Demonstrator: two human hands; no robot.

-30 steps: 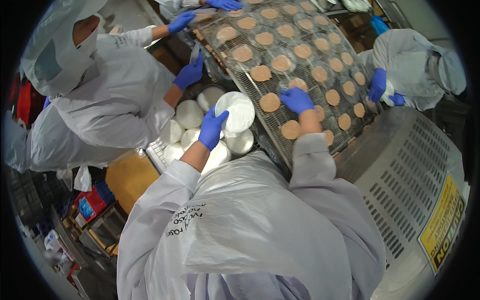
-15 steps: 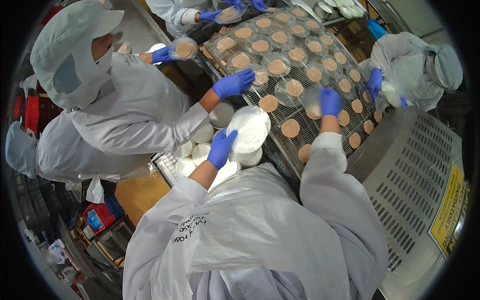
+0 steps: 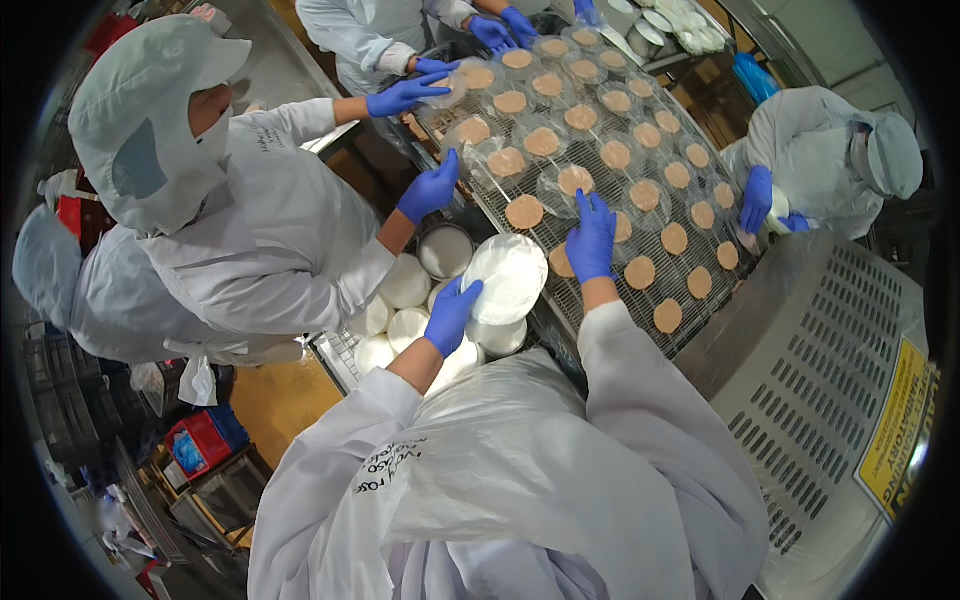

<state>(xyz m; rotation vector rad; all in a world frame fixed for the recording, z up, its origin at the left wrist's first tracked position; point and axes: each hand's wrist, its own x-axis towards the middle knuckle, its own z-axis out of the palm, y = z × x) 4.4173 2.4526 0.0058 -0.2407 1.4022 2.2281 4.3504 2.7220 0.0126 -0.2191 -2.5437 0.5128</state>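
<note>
My left hand (image 3: 453, 318) grips the edge of a stack of round, translucent white film sheets (image 3: 508, 280), held beside the wire-mesh belt. Over the belt, my right hand (image 3: 592, 240) has its fingers stretched out, with no sheet visible in it. Its fingertips reach the near edge of a flat, pinkish-tan round patty (image 3: 576, 181) with clear film about it. Beneath the right hand, another patty (image 3: 561, 260) is partly covered. More round patties lie spread over the mesh belt (image 3: 600, 280), several with clear film discs.
White round tubs (image 3: 446, 250) stand left of the belt, below my left hand. A co-worker's gloved hand (image 3: 430, 190) is close by at the left. Other co-workers' hands (image 3: 495, 35) work along the far end. A slotted metal guard (image 3: 830, 370) rises at the right.
My right hand has moved left and down, and the sheet it carried is out of it. The left co-worker's near hand has drawn back; their far hand now reaches the belt.
</note>
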